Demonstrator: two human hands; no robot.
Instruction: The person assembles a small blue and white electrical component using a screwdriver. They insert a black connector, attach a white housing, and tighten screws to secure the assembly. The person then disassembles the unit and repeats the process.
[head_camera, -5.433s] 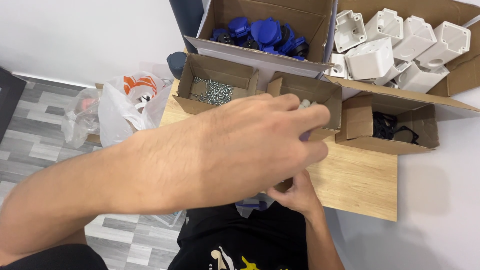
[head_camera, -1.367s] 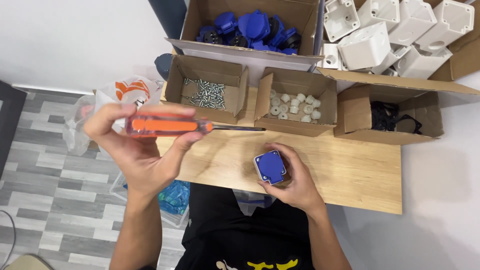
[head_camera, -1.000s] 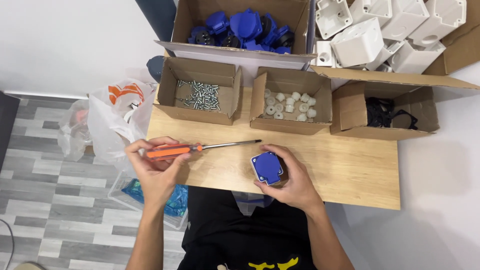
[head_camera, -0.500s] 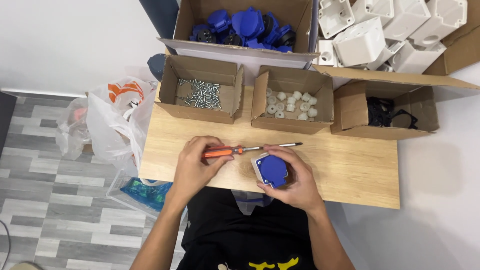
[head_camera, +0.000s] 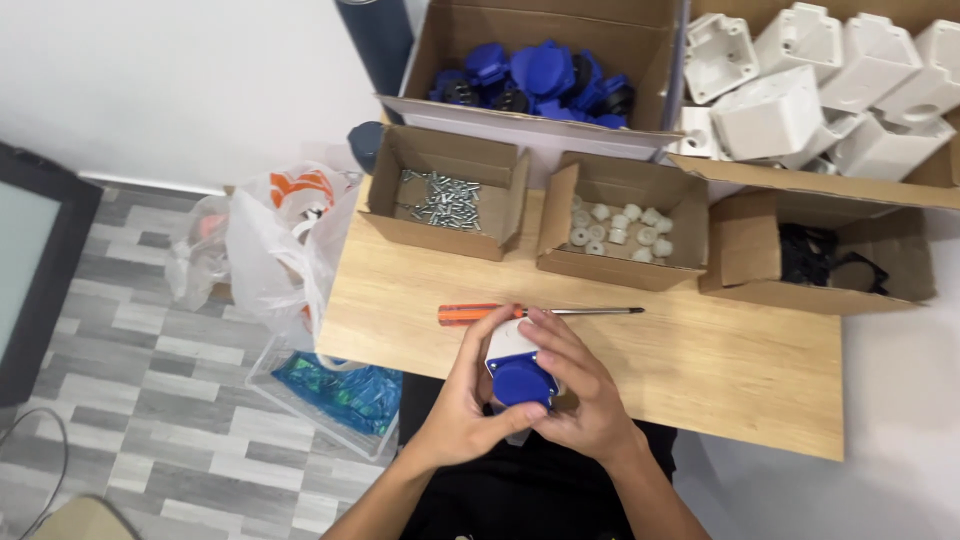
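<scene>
Partly hidden between both hands, a small white socket box with a round blue lid (head_camera: 521, 378) sits at the near edge of the wooden surface (head_camera: 700, 370); only its blue top and a strip of white body show, and its lower half is covered by fingers. The left hand (head_camera: 462, 405) wraps it from nine o'clock, thumb pressed under the blue lid, while the right hand (head_camera: 583, 395) closes over it from three o'clock, fingers curled across the top edge, so both hands grip the box together. Just beyond them, at twelve o'clock, an orange-handled screwdriver (head_camera: 535, 313) lies flat on the surface, its shaft pointing toward three o'clock and its middle masked by the fingertips. Farther out at twelve stands a small carton of white plugs (head_camera: 622, 228), at eleven a small carton of screws (head_camera: 445, 200), and at two an open carton holding dark parts (head_camera: 825, 255) that are hard to make out. Behind these, a big carton of blue lids (head_camera: 540, 75) and a carton of white housings (head_camera: 800, 90) are cut off by the top edge. Open wood spreads toward three and four o'clock; off the surface at nine, plastic bags (head_camera: 270, 250) rest on the floor.
</scene>
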